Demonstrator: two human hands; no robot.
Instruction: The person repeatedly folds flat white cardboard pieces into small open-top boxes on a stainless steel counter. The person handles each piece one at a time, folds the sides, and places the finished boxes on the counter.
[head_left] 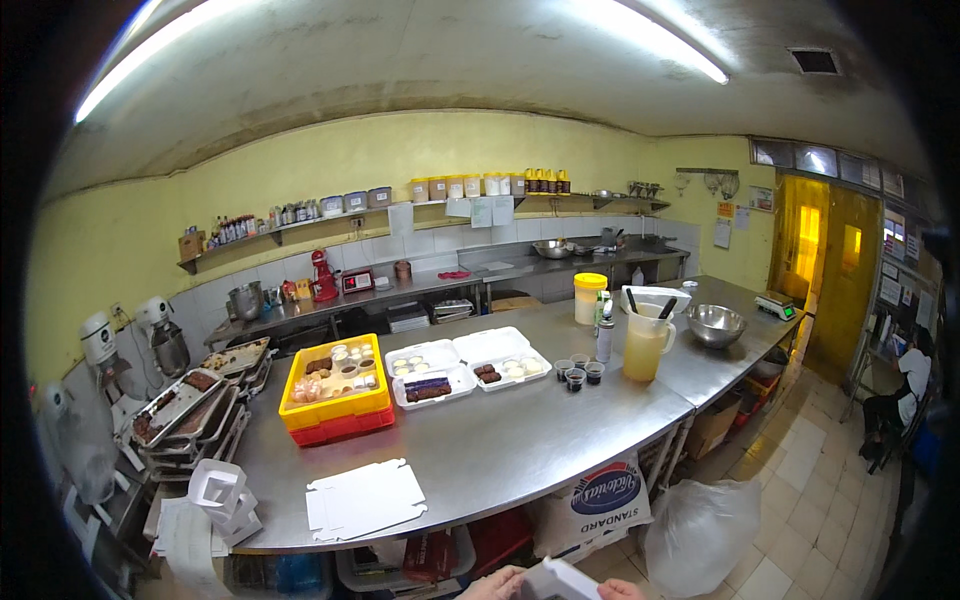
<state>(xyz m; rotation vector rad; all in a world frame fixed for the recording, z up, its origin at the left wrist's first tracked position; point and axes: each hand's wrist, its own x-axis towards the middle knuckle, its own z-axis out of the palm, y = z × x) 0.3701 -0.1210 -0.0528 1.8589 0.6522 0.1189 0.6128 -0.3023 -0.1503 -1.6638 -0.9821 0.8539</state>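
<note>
Both hands peek up at the very bottom of the picture, close to the person. Only the tops of them show. Left hand [497, 585] and right hand [622, 591] each touch a side of a white folded card piece [558, 580], which sits between them and looks like part of a flat box. How tight the hands are closed I cannot tell, because most of each hand is cut off by the edge. My guess is that the step in hand is folding this card into a box shape, and the next move calls for careful bending along the creases so the flaps stand up straight. A little farther away is the long steel tabletop [500, 450]. On its near left part lies a flat white box sheet [365, 498], not folded yet, and left of that stand a few folded white boxes [222, 495]. Farther back sits a yellow crate [335, 385] on a red one, with small cups inside. Right of it are two open white trays [465, 365] with dark cake pieces. Farther right stand small dark cups [578, 372], a jug of yellow juice [645, 345] and a shiny metal bowl [716, 325]. Far away, shelves with jars [480, 186] run along the yellow wall.
</note>
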